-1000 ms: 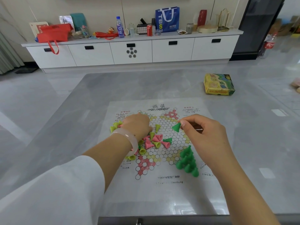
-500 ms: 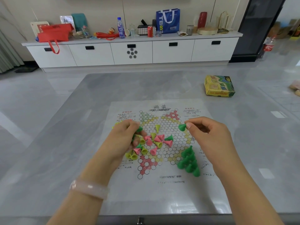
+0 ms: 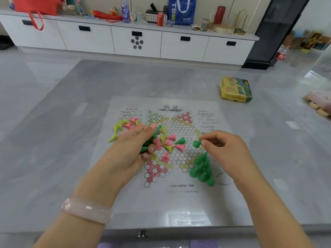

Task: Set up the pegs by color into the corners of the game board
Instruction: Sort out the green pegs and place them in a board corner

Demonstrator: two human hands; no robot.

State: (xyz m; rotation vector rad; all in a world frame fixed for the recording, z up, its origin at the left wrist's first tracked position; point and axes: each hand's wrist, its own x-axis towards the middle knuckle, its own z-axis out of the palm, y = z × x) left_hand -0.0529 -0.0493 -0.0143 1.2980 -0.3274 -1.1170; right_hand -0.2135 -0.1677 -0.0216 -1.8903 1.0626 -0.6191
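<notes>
A paper game board (image 3: 172, 199) with a hexagon grid lies flat on the grey table. Several dark green pegs (image 3: 202, 169) stand packed in its lower right corner. Loose pink and yellow-green pegs (image 3: 168, 145) lie toppled across the middle, and more of them (image 3: 123, 127) lie off the board's left side. My left hand (image 3: 132, 151) hovers over the board's left part and grips a few dark green pegs (image 3: 152, 138) in curled fingers. My right hand (image 3: 227, 153) pinches one dark green peg (image 3: 196, 144) between thumb and fingertips, just above the green cluster.
A yellow and green game box (image 3: 235, 90) sits on the table at the back right. Beyond the table a white cabinet (image 3: 136, 42) carries bags, bottles and cans. The table's front edge (image 3: 161, 230) runs close below my wrists.
My left hand has drawn back from the loose pile and turned, now holding a few green pegs. My right hand has kept its green peg and dropped slightly toward the green cluster.
</notes>
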